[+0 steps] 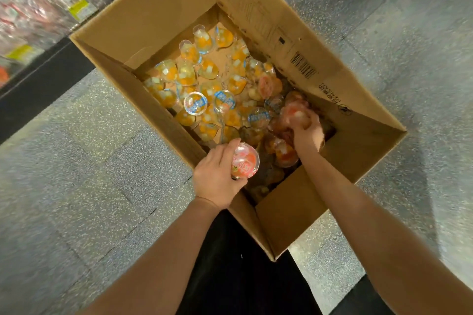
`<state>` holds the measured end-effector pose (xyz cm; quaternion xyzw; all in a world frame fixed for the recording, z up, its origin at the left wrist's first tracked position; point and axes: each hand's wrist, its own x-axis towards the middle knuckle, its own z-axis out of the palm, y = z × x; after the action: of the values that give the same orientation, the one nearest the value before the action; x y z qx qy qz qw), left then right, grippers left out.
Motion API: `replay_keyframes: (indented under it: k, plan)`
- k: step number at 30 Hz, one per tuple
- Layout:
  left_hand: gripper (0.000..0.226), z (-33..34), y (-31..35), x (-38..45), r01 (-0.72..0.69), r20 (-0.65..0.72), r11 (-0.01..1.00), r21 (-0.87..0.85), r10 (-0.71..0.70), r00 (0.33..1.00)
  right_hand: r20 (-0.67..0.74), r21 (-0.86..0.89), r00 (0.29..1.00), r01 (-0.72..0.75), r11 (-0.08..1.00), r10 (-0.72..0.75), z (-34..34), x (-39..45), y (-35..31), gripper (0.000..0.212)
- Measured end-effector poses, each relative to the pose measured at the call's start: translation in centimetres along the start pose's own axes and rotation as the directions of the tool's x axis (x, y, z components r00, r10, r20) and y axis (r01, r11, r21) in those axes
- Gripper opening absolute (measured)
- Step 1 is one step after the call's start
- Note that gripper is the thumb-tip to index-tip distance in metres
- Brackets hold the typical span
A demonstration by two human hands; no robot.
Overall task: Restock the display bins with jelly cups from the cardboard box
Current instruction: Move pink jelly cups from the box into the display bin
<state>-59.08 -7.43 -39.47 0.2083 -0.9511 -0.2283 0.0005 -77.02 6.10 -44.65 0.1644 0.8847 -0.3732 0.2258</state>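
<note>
1. We see one open cardboard box (294, 215) on the speckled floor (89, 161), all four flaps spread out.
2. Our left hand (217, 179) grips one pink jelly cup (245, 161) at the box's near-left edge, fingers curled round it, lid facing up.
3. Our right hand (305, 133) is down inside the box, fingers closed on another pink jelly cup (294, 112); motion blurs it.
4. Orange jelly cups (194, 69) cover the far half, too many to count; we see three showing blue-printed lids.
5. Clear display bins (38, 7) stand at far left, blurred, with yellow tags.
</note>
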Motion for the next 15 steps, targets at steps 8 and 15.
replay_keyframes:
  k: [8, 15]
  plan:
    - [0.086, -1.1, 0.7, 0.5, 0.053, 0.121, 0.999, -0.006, -0.052, 0.991, 0.409, 0.906, 0.846, -0.331, 0.264, -0.341, -5.6, -11.3, -1.0, 0.038]
    - [0.065, -4.9, 5.9, -1.4, 0.199, 0.21, 0.791, -0.579, -0.09, 0.973, 0.187, 0.96, 0.868, -0.062, 0.273, -0.46, -12.0, -18.4, 1.3, 0.073]
